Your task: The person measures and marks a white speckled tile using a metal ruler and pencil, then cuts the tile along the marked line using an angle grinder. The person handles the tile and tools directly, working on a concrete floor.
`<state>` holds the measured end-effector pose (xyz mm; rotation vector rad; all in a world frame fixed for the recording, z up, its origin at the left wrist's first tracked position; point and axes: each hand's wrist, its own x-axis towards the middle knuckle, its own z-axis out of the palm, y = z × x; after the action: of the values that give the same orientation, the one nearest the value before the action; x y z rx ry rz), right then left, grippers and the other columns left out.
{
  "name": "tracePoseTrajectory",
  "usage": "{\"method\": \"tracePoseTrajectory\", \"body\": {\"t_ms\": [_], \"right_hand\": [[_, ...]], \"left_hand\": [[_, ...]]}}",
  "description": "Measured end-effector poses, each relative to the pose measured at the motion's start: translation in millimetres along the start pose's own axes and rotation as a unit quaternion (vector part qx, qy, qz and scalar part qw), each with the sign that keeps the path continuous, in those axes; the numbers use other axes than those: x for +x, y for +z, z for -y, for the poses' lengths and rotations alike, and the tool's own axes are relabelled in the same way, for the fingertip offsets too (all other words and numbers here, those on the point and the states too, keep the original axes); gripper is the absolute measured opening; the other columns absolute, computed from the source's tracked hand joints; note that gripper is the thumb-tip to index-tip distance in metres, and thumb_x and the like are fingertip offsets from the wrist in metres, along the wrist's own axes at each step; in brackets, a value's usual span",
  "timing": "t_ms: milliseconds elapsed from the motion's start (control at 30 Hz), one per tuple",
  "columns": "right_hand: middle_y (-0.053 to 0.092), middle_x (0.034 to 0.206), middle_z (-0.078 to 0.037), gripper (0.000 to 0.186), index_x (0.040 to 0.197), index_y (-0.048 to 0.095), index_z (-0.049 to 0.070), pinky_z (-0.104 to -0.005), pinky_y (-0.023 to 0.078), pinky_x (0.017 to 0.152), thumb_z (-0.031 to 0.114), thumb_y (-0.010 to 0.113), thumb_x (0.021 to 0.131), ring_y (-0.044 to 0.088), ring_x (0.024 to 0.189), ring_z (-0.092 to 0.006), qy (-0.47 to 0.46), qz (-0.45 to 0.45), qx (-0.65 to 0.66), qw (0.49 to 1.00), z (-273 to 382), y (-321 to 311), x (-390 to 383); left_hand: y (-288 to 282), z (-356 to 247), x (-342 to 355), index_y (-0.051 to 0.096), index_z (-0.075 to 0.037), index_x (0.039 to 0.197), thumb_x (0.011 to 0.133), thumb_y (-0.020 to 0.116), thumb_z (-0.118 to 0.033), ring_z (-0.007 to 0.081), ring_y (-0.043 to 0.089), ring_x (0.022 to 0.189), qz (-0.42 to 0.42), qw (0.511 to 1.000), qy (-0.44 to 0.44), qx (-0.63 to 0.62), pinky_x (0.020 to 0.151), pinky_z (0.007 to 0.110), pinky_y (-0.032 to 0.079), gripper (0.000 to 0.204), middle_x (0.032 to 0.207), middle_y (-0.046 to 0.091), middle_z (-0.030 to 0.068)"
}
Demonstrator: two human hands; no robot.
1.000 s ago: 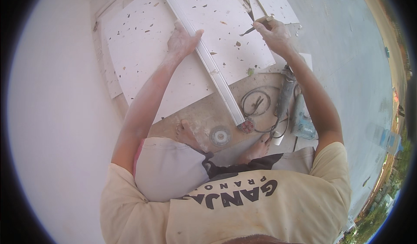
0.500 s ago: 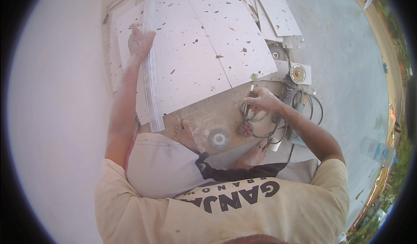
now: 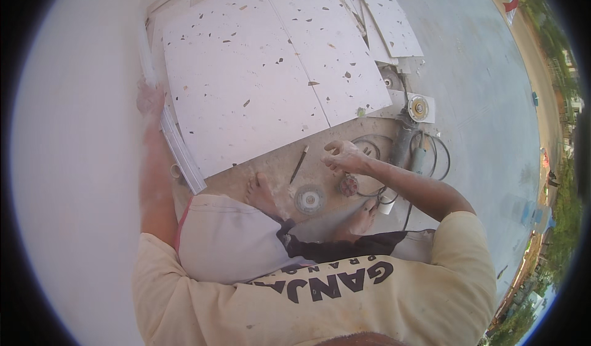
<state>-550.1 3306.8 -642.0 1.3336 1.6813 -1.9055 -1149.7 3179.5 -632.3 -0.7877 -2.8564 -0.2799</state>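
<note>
My left hand (image 3: 151,100) is closed round a long pale metal straightedge (image 3: 183,155) at the left edge of a white speckled tile (image 3: 246,81). A thin dark line runs along the tile's length, right of its middle. My right hand (image 3: 346,156) hovers over the floor in front of the tile, its fingers loosely bent and apart, with nothing visible in them. Left of it a dark pencil-like marker (image 3: 300,164) with a white end lies apart from the hand. Near my feet rests a round grey disc (image 3: 309,199).
An angle grinder (image 3: 403,140) with a gold disc stands at the right, its dark cable looping beside it. A red round piece (image 3: 348,185) lies below my right hand. More white tiles (image 3: 394,23) are stacked at the far right. A pale wall (image 3: 74,161) rises on the left.
My left hand has moved the straightedge left, off the tile's face to its left side. My right hand has let go of the marker, which now lies to the left of the hand.
</note>
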Motion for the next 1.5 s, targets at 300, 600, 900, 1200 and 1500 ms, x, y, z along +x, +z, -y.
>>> {"method": "tracePoseTrajectory", "body": {"t_ms": [300,600,900,1200,1500], "right_hand": [[0.074,0.104,-0.019,0.051,0.116,0.069,-0.002,-0.0409,0.054,0.091,0.041,0.076,0.089,0.071,0.1,-0.0272,0.041,-0.486,-0.086,0.869,-76.2,-140.1,-95.3],[0.07,0.119,-0.022,0.08,0.133,0.06,-0.005,-0.0392,0.051,0.097,0.054,0.079,0.083,0.068,0.111,-0.0302,0.113,-0.439,-0.073,0.888,-133.7,-124.9,-59.9],[0.073,0.115,-0.02,0.072,0.124,0.067,-0.004,-0.0373,0.053,0.093,0.048,0.081,0.077,0.07,0.105,-0.0269,0.098,-0.37,-0.005,0.924,-116.1,-129.1,-51.0],[0.069,0.096,-0.015,0.058,0.119,0.061,-0.006,-0.0366,0.053,0.077,0.026,0.076,0.072,0.066,0.085,-0.023,0.054,-0.348,0.127,0.927,-144.5,-164.7,-97.2],[0.066,0.111,-0.018,0.058,0.125,0.053,0.003,-0.0469,0.051,0.092,0.012,0.074,0.071,0.066,0.104,-0.0371,0.018,-0.501,-0.259,0.826,-97.4,-253.0,-262.6]], "left_hand": [[42.2,56.6,-9.3,0.046,-0.006,0.147,0.091,0.061,-0.047,0.0435,0.062,0.123,0.031,0.999,0.022,0.022,0.105,0.052,0.048,0.071,0.137,0.061,0.0263],[96.7,93.6,-8.7,0.05,0.0,0.143,0.096,0.057,-0.053,0.0437,0.058,0.129,0.076,0.994,0.037,0.069,0.107,0.05,0.048,0.071,0.141,0.058,0.0278],[105.3,101.1,-7.2,0.051,0.004,0.139,0.095,0.06,-0.048,0.0449,0.061,0.122,0.046,0.995,0.045,0.082,0.103,0.051,0.05,0.068,0.133,0.061,0.028],[3.2,10.2,-9.5,0.059,0.002,0.132,0.091,0.067,-0.046,0.0399,0.064,0.115,-0.046,0.997,0.055,-0.025,0.099,0.048,0.051,0.064,0.124,0.066,0.0231],[-110.3,-93.9,-57.2,0.064,-0.002,0.128,0.094,0.068,-0.039,0.0268,0.07,0.108,-0.005,0.983,0.115,-0.14,0.094,0.041,0.055,0.051,0.118,0.073,0.0156]]}}
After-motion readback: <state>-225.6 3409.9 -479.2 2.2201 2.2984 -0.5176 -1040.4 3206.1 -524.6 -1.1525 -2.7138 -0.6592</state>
